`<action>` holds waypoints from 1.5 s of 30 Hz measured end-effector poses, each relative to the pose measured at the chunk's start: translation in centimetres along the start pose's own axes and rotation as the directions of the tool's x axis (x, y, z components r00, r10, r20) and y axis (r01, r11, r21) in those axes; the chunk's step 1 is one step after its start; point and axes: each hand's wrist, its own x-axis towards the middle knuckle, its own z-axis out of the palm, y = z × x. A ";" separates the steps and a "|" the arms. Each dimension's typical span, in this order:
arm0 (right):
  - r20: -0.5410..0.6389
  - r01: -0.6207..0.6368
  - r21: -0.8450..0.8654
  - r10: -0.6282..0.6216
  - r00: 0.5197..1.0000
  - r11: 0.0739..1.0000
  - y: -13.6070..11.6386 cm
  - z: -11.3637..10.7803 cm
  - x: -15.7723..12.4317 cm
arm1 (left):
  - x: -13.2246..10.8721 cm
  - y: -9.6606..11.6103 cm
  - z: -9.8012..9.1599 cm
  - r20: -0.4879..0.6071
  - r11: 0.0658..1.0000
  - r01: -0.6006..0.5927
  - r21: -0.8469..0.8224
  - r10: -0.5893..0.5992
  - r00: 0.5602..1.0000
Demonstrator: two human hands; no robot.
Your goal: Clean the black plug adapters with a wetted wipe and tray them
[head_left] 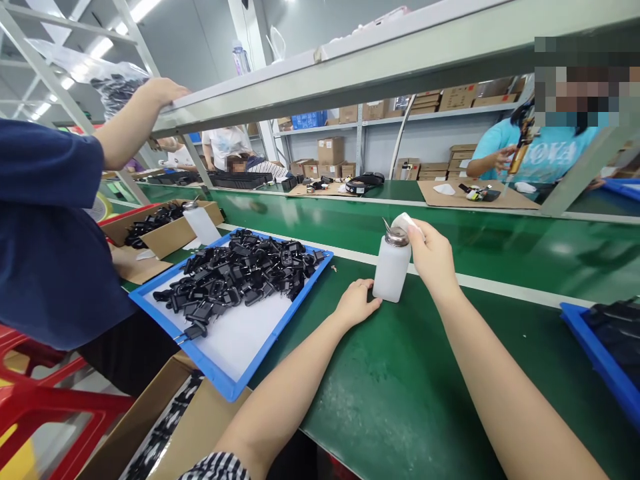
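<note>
A white plastic dispenser bottle [393,270] with a metal pump cap stands on the green work surface [400,387]. My left hand [356,304] rests on that surface with its thumb and fingers closed against the bottle's lower left side. Pinched in my right hand [434,259] is a folded white wipe [404,220], held against the cap. To the left of my hands is a blue-rimmed tray [235,383] with a white base, bearing a heap of black two-pin plugs [245,270].
Beyond the tray are another white bottle [201,223] and an open carton [167,241] of black parts. A co-worker's arm [133,120] reaches across at left. A blue tray [595,360] stands at right. Overhead runs a shelf [300,80]; a carton [200,427] sits below.
</note>
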 end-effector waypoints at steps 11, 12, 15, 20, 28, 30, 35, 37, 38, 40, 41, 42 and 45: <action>0.157 0.079 -0.088 -0.064 0.986 0.993 -0.7 -0.8 0.4 | 0.0 0.0 -0.1 0.004 1.000 -0.026 0.007 0.026 1.000; 0.234 0.172 -0.175 -0.128 0.964 0.969 -0.7 -0.9 0.3 | 0.0 0.0 -0.2 0.001 1.000 -0.027 0.006 0.027 1.000; 0.407 0.383 -0.352 -0.229 0.884 0.854 -0.5 -1.2 0.2 | 0.0 0.0 -0.2 -0.006 1.000 -0.028 0.003 0.028 1.000; 0.427 0.419 -0.464 -0.217 0.878 0.781 -0.2 -1.4 0.0 | 0.0 -0.1 0.0 -0.011 0.999 -0.026 -0.022 0.026 1.000; 0.305 0.190 -0.251 -0.109 0.946 0.949 -0.1 -1.5 0.3 | 0.0 -0.2 0.0 -0.030 0.995 0.040 -0.095 -0.043 0.999; 0.198 0.014 -0.071 0.000 0.980 0.997 0.1 -1.7 0.7 | -0.1 -0.2 0.0 -0.031 0.995 0.039 -0.097 -0.042 0.999; 0.126 -0.160 0.156 0.141 0.982 0.975 0.3 -1.6 1.1 | -0.1 -0.1 0.0 -0.035 0.996 0.042 -0.079 -0.045 0.998; 0.124 -0.124 0.123 0.109 0.986 0.985 0.3 -1.4 1.0 | -0.1 -0.1 0.0 -0.036 0.996 0.044 -0.075 -0.046 0.998; 0.114 -0.100 0.101 0.088 0.990 0.990 0.3 -1.2 0.9 | 0.0 -0.1 0.1 -0.036 0.996 0.045 -0.074 -0.048 0.998; 0.104 -0.056 0.056 0.050 0.993 0.997 0.4 -1.0 0.8 | 0.0 -0.1 0.1 -0.036 0.996 0.048 -0.073 -0.051 0.998; 0.110 -0.040 0.036 0.035 0.993 0.999 0.4 -0.9 0.8 | 0.1 -0.1 0.2 -0.036 0.996 0.050 -0.072 -0.053 0.998; 0.122 -0.024 0.019 0.022 0.992 1.000 0.5 -0.8 0.7 | 0.1 -0.1 0.2 -0.036 0.996 0.052 -0.072 -0.055 0.998; 0.148 0.037 -0.013 -0.035 0.988 0.999 0.6 -0.7 0.7 | 0.1 -0.2 0.3 -0.034 0.996 0.059 -0.069 -0.061 0.998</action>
